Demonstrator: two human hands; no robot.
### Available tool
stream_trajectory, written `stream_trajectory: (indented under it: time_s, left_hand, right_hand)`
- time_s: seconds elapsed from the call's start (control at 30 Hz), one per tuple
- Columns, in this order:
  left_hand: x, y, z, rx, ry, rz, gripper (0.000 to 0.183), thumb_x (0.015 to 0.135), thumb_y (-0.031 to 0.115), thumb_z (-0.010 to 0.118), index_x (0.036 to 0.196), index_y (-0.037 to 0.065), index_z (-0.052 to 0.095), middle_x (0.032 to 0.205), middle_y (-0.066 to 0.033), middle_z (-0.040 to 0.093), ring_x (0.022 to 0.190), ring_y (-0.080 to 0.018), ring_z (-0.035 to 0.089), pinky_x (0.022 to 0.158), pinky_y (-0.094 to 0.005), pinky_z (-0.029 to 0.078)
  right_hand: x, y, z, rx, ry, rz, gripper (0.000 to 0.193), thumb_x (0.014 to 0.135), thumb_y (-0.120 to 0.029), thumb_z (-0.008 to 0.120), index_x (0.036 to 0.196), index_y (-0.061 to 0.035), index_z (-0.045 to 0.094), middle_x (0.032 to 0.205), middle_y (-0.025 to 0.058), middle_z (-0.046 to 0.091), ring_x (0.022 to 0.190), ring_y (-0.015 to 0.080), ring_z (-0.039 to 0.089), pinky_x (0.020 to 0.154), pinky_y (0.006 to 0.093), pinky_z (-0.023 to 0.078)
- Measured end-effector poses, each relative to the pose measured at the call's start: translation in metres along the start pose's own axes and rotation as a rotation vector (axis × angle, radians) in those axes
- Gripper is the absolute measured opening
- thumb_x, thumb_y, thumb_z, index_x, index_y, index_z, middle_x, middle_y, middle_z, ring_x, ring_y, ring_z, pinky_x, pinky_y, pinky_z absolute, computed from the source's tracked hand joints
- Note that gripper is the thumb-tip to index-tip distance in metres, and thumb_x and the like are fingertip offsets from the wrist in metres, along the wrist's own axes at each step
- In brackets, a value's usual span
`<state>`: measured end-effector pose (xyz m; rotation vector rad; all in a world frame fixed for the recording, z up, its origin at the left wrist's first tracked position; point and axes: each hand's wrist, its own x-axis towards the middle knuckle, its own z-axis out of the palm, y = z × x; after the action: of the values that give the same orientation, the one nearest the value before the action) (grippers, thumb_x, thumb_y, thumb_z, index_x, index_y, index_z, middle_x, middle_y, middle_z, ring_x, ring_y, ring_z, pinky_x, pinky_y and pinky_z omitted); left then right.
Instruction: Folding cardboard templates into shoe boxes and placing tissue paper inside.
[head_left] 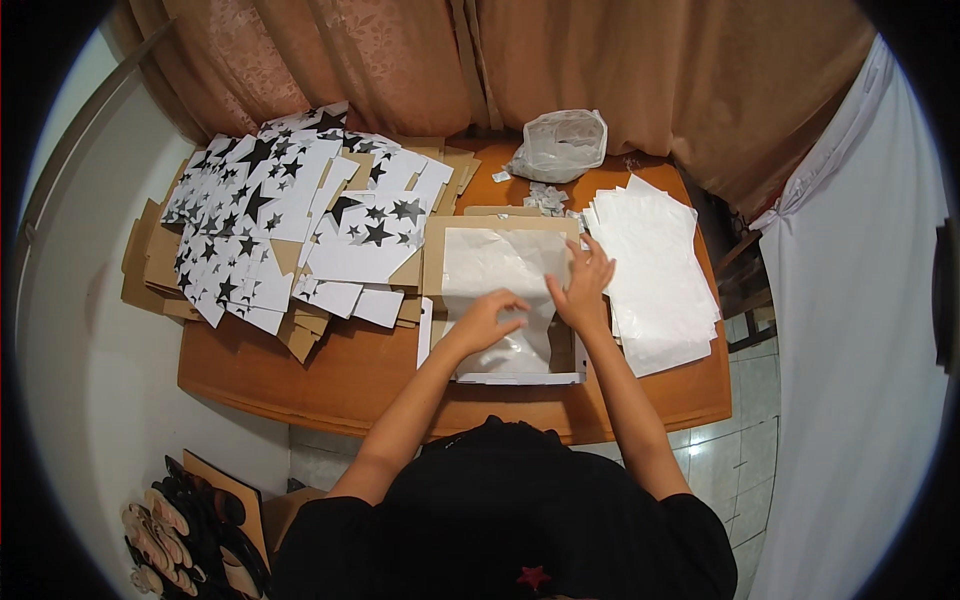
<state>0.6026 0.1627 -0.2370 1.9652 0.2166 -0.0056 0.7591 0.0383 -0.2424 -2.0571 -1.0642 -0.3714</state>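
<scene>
In front of me an open cardboard box (434,262) has brown inner faces, white outer sides and its lid laid back. A thin, slightly see-through white sheet (490,258) lies loosely over the lid and down into the tray, with glossy creases. My left hand (488,322) is over the sheet's lower middle, its fingers curved and apart. At the sheet's right edge, my right hand (583,283) has its fingers spread, close to the box's right side. Neither hand appears to grip anything; whether the fingertips touch the sheet is hard to tell.
Flattened star-printed cardboard pieces (262,210) pile up on the left of the wooden table (300,375). A stack of white sheets (655,275) lies at right. Behind the box stand a clear plastic bag (565,145) and scattered small whitish packets (547,198). Shoes (165,535) are at lower left.
</scene>
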Motion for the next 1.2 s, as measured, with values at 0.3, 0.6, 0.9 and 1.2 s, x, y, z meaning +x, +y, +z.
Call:
stream_trajectory:
  time_s: [0.3, 0.6, 0.9, 1.2]
  left_hand:
    - [0.019, -0.016, -0.004, 0.868, 0.366, 0.104, 0.065, 0.075, 0.047, 0.062, 0.133, 0.031, 0.040, 0.148, -0.0098, 0.018, 0.136, -0.0323, 0.011, 0.102, -0.0624, 0.010]
    - [0.028, -0.044, -0.009, 0.912, 0.450, 0.038, 0.069, 0.077, 0.057, 0.053, 0.137, 0.030, 0.035, 0.148, -0.0124, 0.016, 0.135, -0.0390, 0.010, 0.100, -0.0655, 0.003]
    - [0.042, -0.015, 0.010, 0.905, 0.439, 0.147, 0.071, 0.070, 0.055, 0.059, 0.134, 0.031, 0.040, 0.146, -0.0115, 0.021, 0.135, -0.0355, 0.015, 0.100, -0.0648, 0.008]
    - [0.049, -0.025, 0.020, 0.902, 0.429, 0.072, 0.072, 0.070, 0.053, 0.062, 0.135, 0.033, 0.038, 0.146, -0.0123, 0.021, 0.132, -0.0409, 0.017, 0.099, -0.0652, 0.010]
  right_hand:
    - [-0.036, -0.043, -0.024, -0.345, -0.277, 0.252, 0.031, 0.062, -0.036, 0.073, 0.060, -0.0068, 0.064, 0.136, 0.0108, 0.034, 0.130, 0.0426, 0.013, 0.098, 0.0683, 0.006]
    - [-0.039, -0.017, -0.015, -0.328, -0.363, 0.364, 0.018, 0.066, -0.030, 0.073, 0.068, -0.0120, 0.070, 0.143, 0.0120, 0.028, 0.133, 0.0463, 0.005, 0.095, 0.0722, 0.004]
    - [-0.029, -0.008, -0.009, -0.256, -0.137, 0.321, 0.014, 0.071, -0.026, 0.066, 0.071, -0.0125, 0.067, 0.132, 0.0150, 0.039, 0.128, 0.0452, 0.017, 0.096, 0.0693, 0.003]
    - [-0.016, 0.023, 0.006, -0.254, -0.157, 0.344, 0.012, 0.072, -0.021, 0.059, 0.074, -0.0100, 0.063, 0.129, 0.0142, 0.040, 0.126, 0.0446, 0.019, 0.096, 0.0698, 0.004]
